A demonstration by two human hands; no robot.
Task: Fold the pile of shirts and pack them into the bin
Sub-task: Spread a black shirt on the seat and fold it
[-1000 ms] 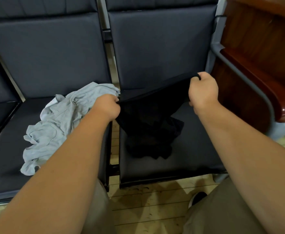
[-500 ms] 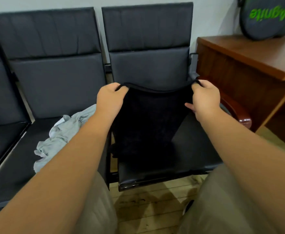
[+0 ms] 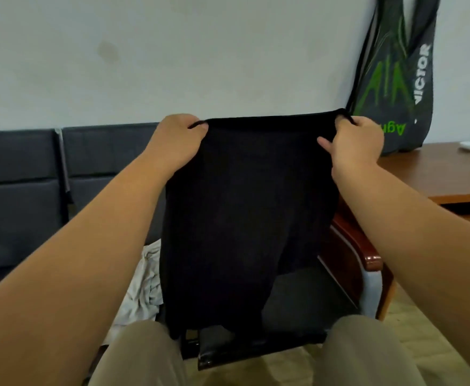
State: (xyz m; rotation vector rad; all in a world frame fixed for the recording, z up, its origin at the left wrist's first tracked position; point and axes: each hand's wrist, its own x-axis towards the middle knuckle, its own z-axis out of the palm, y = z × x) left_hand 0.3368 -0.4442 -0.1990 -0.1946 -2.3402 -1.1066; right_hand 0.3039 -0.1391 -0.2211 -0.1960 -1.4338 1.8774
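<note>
A black shirt (image 3: 245, 213) hangs stretched in the air in front of me, its top edge taut between both hands. My left hand (image 3: 176, 142) pinches the upper left corner, and my right hand (image 3: 353, 143) grips the upper right corner. The cloth drops down to the dark seat (image 3: 306, 305) below. A crumpled light grey shirt (image 3: 142, 291) lies on the seat to the left, mostly hidden by my left arm and the black shirt. No bin shows in this view.
A row of dark padded chairs (image 3: 19, 196) runs along the pale wall at left. A wooden desk (image 3: 434, 174) stands at right with a dark racket bag (image 3: 398, 79) leaning on the wall. A glossy wooden armrest (image 3: 362, 246) flanks the seat.
Both hands have lifted the black shirt from seat height up to chest height and spread it wide. The view has tilted up, so the wall and bag now fill the top.
</note>
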